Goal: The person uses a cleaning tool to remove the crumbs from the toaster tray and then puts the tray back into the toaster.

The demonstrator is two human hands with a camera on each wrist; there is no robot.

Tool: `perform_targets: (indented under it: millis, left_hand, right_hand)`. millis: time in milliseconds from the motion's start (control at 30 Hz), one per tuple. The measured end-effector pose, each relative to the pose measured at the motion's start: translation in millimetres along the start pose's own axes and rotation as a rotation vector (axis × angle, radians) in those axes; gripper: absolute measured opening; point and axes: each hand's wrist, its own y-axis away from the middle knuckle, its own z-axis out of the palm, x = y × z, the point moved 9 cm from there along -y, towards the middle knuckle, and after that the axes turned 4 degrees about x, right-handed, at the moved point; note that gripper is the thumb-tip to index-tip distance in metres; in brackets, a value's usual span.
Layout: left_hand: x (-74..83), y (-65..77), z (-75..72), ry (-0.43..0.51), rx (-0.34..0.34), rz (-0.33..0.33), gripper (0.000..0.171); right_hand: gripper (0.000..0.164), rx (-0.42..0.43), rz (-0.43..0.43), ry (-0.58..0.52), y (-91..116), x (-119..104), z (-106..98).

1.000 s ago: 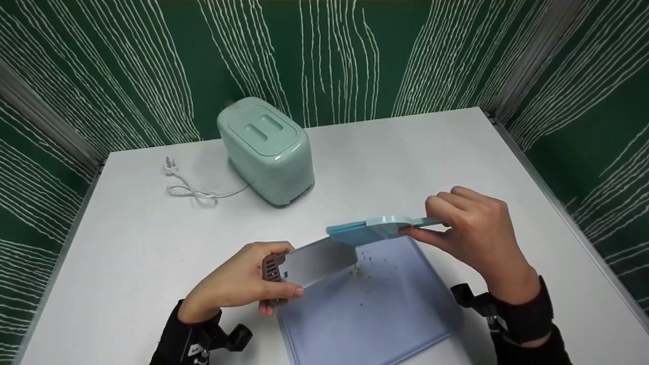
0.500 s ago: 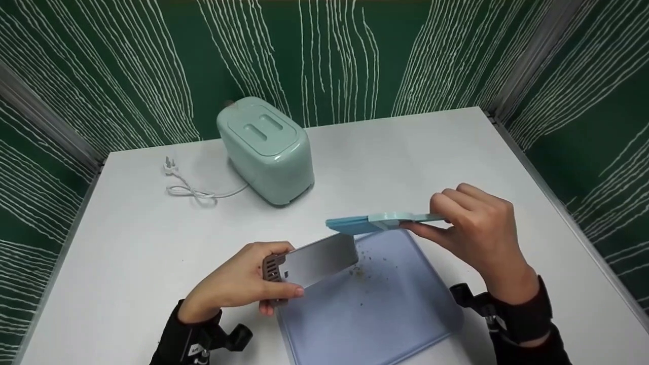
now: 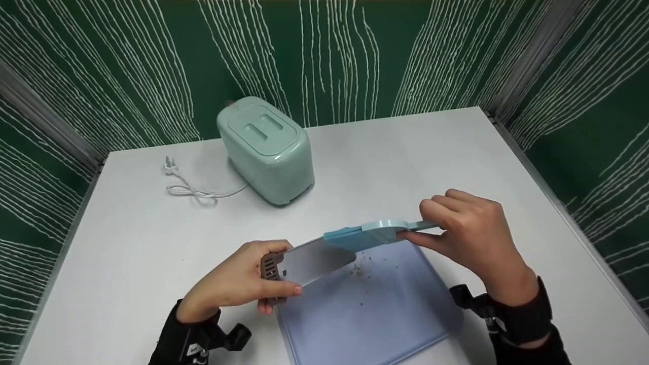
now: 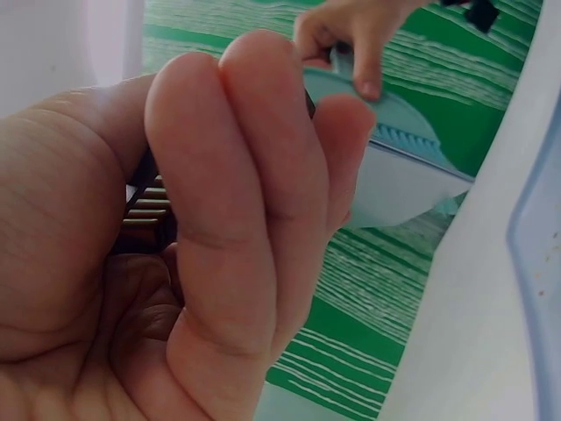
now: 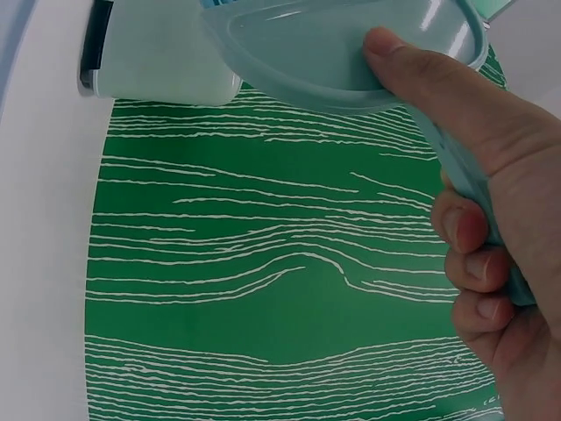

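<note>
My left hand (image 3: pixel 243 279) grips a metal crumb tray (image 3: pixel 309 263) by its slotted brownish end, tilted above the lavender cutting board (image 3: pixel 375 324). In my right hand (image 3: pixel 471 228) is a light-blue hand brush (image 5: pixel 316 53), held by its handle with the thumb pressed on the brush body. The blue bristles (image 3: pixel 342 239) overlap the far end of the crumb tray and appear to touch it. Small crumbs (image 3: pixel 359 271) lie scattered on the board below. Most of the slotted end is hidden behind the left fingers (image 4: pixel 210 175) in the left wrist view.
A mint-green toaster (image 3: pixel 268 152) with its lid on stands at the back of the white table (image 3: pixel 127 243). Its white cord and plug (image 3: pixel 190 188) lie to its left. Green walls (image 3: pixel 345 56) with white lines rise around the table.
The brush rose slightly off the crumb tray half a second ago, then came back down over its far end, a little further left. My left hand and the crumb tray barely moved.
</note>
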Motion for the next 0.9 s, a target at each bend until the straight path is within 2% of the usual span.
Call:
perform_targets:
  millis: [367, 667, 900]
  left_hand:
    - [1.2, 0.7, -0.3, 0.002, 0.0, 0.011, 0.034]
    - [0.6, -0.5, 3.1, -0.002, -0.015, 0.018, 0.035]
    - [-0.7, -1.6, 3.1, -0.035, -0.007, 0.014, 0.036]
  right_hand:
    - [0.065, -0.067, -0.011, 0.035, 2, 2, 7]
    - [0.065, -0.078, 0.041, -0.089, 4, 12, 15]
    - [0.062, -0.146, 0.079, -0.197, 4, 14, 16]
